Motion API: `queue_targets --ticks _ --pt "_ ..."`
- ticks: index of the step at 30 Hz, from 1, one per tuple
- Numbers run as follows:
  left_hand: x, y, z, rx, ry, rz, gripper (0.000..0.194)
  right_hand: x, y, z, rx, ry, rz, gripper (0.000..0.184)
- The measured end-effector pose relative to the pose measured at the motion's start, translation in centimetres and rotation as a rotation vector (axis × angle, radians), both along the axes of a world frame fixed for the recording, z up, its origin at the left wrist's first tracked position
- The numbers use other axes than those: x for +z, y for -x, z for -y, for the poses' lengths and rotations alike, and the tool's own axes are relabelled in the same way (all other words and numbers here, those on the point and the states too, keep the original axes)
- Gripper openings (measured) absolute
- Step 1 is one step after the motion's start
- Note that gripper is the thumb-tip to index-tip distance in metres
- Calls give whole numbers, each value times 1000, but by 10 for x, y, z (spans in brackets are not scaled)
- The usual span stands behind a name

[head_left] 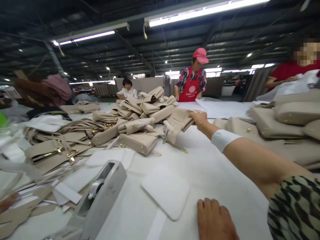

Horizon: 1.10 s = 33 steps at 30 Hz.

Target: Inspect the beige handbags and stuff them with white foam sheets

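My right hand (200,119) reaches forward across the table, its fingers closed on the edge of a beige handbag (178,121) at the near right side of a heap. The handbag sags open, with a gold zipper pull and a bit of white wrapping on it. My left hand (215,220) rests palm down on the white table near the bottom edge, holding nothing. Left of it lies a white rounded card (167,191). Another beige handbag (140,141) with small metal feet lies on its side before the heap.
A grey tape dispenser (105,196) stands at front left. Beige straps (72,128) with gold buckles and paper scraps cover the left side. Plumper beige bags (290,123) are stacked at right. Across the table stands a person in a red apron (191,85); other people are at left and right.
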State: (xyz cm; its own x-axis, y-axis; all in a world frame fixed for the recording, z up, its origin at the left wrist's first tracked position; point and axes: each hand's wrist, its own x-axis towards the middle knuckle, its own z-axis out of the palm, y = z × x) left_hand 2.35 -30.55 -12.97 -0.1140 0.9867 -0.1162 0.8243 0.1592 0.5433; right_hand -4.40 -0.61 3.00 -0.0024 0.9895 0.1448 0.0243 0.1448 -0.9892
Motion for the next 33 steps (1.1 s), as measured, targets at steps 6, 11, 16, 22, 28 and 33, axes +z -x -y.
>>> queue_targets --ticks 6,11,16,22,28,33 --pt "21 33 12 155 -1035 43 18 33 -179 108 25 275 -154 16" --pt "68 31 48 72 -1457 -15 30 -26 -285 217 189 611 -101 26" --pt "116 2 89 -141 -1365 -143 20 -66 -334 270 551 701 26 30" --pt "126 -24 80 -340 -746 -222 19 -84 -371 282 735 623 565 40" --pt "99 -43 70 -250 -784 -375 47 -75 -397 294 128 95 692 20" --pt "91 -38 69 -284 -1015 -235 16 -31 -378 316 81 -424 464 19"
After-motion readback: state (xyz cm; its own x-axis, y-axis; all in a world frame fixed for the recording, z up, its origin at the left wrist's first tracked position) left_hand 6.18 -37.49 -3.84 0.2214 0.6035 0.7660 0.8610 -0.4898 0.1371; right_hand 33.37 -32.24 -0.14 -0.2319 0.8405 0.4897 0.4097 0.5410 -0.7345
